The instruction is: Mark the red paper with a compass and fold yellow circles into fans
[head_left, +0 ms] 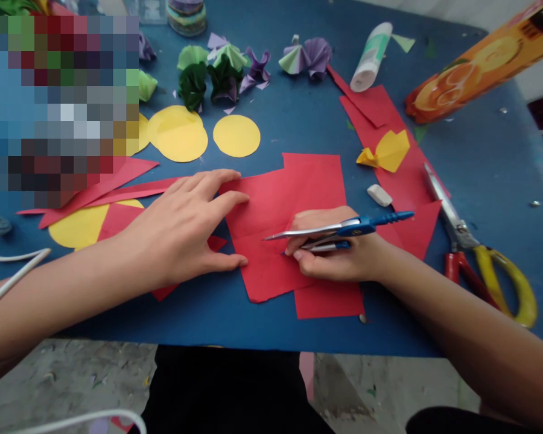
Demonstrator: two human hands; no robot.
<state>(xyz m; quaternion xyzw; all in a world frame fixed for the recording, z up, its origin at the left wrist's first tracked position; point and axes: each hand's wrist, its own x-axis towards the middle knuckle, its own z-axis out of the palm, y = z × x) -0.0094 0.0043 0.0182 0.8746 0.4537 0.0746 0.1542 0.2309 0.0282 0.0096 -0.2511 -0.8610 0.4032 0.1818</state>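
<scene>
My right hand [339, 247] grips a blue and silver drawing compass [357, 225], with its legs pointing left over a red paper sheet [271, 265]. The compass lies tilted, nearly flat, and I cannot tell whether its tips touch the paper. My left hand [194, 223] rests with fingers spread at the sheet's left edge, holding nothing. Under the sheet another red paper piece [329, 301] sticks out at the front. Red strips and a yellow disc [79, 226] lie partly beneath my left forearm.
Yellow paper circles [236, 136] and folded green and purple paper shapes [305, 58] lie toward the back. To the right are a white eraser [379, 195], scissors [464, 235], a glue stick [371, 57] and an orange carton [475, 63]. A white cable [15, 286] crosses the left side.
</scene>
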